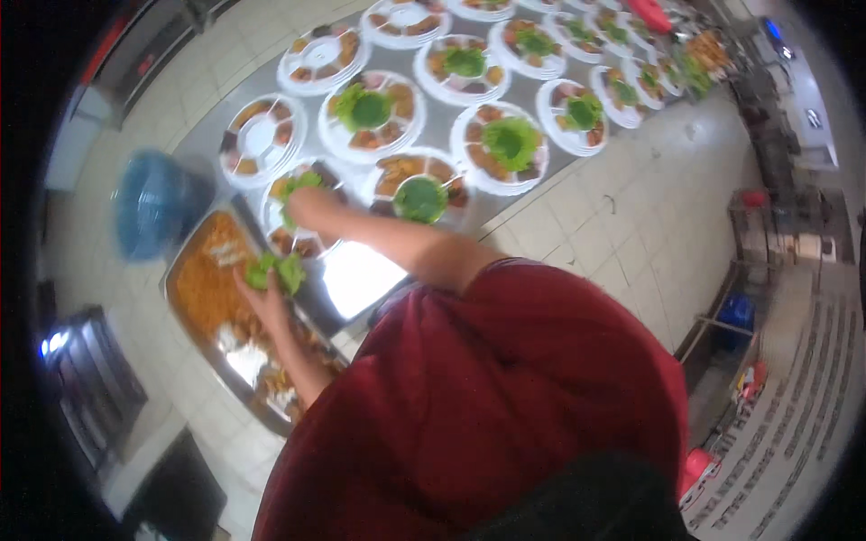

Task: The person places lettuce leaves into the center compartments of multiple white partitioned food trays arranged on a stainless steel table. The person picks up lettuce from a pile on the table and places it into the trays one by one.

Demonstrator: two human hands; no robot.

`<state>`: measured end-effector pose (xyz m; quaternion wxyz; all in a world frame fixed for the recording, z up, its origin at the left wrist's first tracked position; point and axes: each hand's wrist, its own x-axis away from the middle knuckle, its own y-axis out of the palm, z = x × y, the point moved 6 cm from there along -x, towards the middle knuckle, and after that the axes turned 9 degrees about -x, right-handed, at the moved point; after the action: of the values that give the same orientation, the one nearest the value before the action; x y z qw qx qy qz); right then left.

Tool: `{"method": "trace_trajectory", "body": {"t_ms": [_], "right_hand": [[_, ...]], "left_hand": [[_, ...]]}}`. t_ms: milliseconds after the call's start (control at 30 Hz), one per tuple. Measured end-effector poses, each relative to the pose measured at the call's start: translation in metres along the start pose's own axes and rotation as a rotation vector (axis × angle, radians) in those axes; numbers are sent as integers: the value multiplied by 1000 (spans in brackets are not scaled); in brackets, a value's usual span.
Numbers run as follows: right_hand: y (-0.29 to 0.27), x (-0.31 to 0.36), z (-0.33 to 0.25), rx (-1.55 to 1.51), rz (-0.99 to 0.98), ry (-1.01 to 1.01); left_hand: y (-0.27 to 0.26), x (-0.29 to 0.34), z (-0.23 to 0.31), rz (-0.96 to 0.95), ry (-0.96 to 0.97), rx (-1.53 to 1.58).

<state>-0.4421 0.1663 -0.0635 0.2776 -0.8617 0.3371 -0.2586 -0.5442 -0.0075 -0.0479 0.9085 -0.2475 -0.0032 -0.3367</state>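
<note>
My left hand (262,304) holds a bunch of green lettuce leaves (287,270) above a large metal tray (171,302) of orange shredded food and browned pieces. My right hand (311,209) reaches across to a round white sectioned plate (267,216) with browned food around its rim. Its fingers are closed at a lettuce leaf (302,183) on that plate; the fingertips are partly hidden. Just right of it, another sectioned plate (372,194) carries fried pieces and a green centre. Beyond, a plate (257,137) has a bare white middle.
Several stacked sectioned plates (372,113) cover the long metal table (225,99), many with lettuce in the middle. At the left stands a blue plastic-looking container (149,207). Far right, fried food and greens (705,59) lie at the table's end. Tiled floor (604,216) surrounds the table.
</note>
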Motion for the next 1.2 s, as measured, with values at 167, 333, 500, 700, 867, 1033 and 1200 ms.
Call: {"method": "trace_trajectory", "body": {"t_ms": [167, 333, 500, 700, 867, 1033, 1200], "right_hand": [[1, 45, 21, -1001, -424, 25], [2, 84, 6, -949, -523, 144], [3, 88, 23, -981, -336, 209], [-20, 116, 28, -1178, -306, 188], [-42, 121, 25, -603, -490, -266], [-34, 115, 10, -583, -810, -303], [-50, 94, -1, -812, -461, -82]], "left_hand": [[18, 4, 28, -2, 71, -66], [46, 10, 30, -81, 122, 344], [48, 30, 28, -54, 145, 304], [53, 59, -12, -129, -60, 142], [38, 92, 47, -203, 274, -322], [61, 97, 65, -653, 329, -302], [45, 66, 62, -279, 141, -271]]}}
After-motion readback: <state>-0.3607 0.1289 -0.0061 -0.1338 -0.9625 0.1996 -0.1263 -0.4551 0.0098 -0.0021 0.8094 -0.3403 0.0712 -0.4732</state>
